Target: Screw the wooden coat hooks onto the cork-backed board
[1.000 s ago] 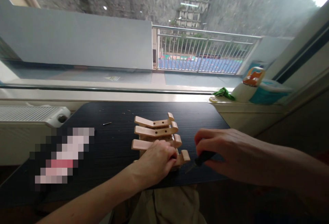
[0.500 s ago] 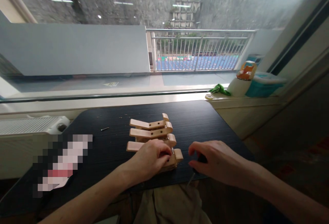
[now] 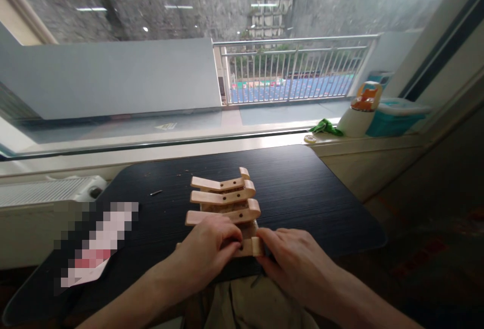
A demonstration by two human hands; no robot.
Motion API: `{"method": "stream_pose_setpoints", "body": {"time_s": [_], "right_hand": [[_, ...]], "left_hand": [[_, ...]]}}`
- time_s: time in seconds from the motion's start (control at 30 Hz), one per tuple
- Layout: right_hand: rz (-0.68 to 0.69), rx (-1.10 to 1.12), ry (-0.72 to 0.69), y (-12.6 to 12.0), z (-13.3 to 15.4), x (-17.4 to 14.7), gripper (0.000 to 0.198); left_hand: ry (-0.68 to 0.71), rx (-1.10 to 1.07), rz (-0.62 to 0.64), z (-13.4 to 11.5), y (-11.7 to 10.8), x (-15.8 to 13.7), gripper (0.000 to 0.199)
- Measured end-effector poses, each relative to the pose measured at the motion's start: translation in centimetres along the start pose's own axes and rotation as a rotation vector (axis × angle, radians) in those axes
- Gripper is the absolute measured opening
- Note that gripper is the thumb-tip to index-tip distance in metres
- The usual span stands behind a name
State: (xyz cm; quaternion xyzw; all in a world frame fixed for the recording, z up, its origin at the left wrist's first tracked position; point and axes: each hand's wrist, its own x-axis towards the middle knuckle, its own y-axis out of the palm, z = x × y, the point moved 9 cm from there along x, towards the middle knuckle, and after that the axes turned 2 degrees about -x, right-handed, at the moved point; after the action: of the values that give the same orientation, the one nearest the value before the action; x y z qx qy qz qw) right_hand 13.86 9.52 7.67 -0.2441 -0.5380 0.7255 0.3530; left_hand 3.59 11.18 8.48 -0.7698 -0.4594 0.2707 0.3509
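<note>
A rack of several pale wooden hooks [image 3: 227, 184] lies on the black table, with dark screw holes in the hooks' flat faces. My left hand [image 3: 215, 241] is closed over the nearest hook, its thumb and fingers curled beside a hole; whether they also pinch something small is hidden. At that hook's rounded end [image 3: 257, 246], my right hand [image 3: 289, 253] grips with thumb and forefinger. Below the right fingers a thin metal shaft, apparently of a screwdriver [image 3: 257, 281], shows faintly; its dark handle is hidden in the palm.
On the black table [image 3: 321, 193] lie a small screw [image 3: 156, 192] and a blurred-out flat item [image 3: 100, 243] at left. A radiator [image 3: 71, 190] stands beyond the left edge. The windowsill holds a green cloth [image 3: 325, 127], a white container [image 3: 355, 120] and a teal box [image 3: 395, 120].
My right hand has moved left from beside the rack onto the nearest hook's rounded end. The nearest hook and my left hand have shifted slightly toward me and left.
</note>
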Motion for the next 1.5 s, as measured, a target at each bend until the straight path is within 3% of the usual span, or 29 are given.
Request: {"method": "stream_pose_setpoints", "body": {"time_s": [0.17,0.37,0.67,1.07,1.3,1.5], "right_hand": [[-0.148,-0.016,-0.081,0.8,0.6,-1.4,0.012],[-0.175,-0.002,-0.129,0.3,0.7,-1.9,0.015],[-0.234,0.045,-0.118,-0.8,0.0,-1.9,0.015],[-0.107,0.095,0.021,-0.5,-3.1,0.1,0.017],[-0.058,0.054,0.017,-0.9,-2.3,1.5,0.015],[-0.127,-0.012,-0.026,-0.4,-1.1,0.3,0.007]], "left_hand": [[0.024,0.041,-0.100,0.4,-1.7,-2.1,0.013],[0.057,0.105,-0.195,0.7,-3.2,-2.8,0.010],[0.084,0.079,-0.186,0.1,-3.1,-3.0,0.015],[0.024,0.096,-0.108,0.0,-1.8,-0.7,0.014],[0.020,0.102,-0.074,0.0,-1.1,0.6,0.016],[0.052,0.106,-0.096,0.4,-0.4,-1.3,0.017]]}}
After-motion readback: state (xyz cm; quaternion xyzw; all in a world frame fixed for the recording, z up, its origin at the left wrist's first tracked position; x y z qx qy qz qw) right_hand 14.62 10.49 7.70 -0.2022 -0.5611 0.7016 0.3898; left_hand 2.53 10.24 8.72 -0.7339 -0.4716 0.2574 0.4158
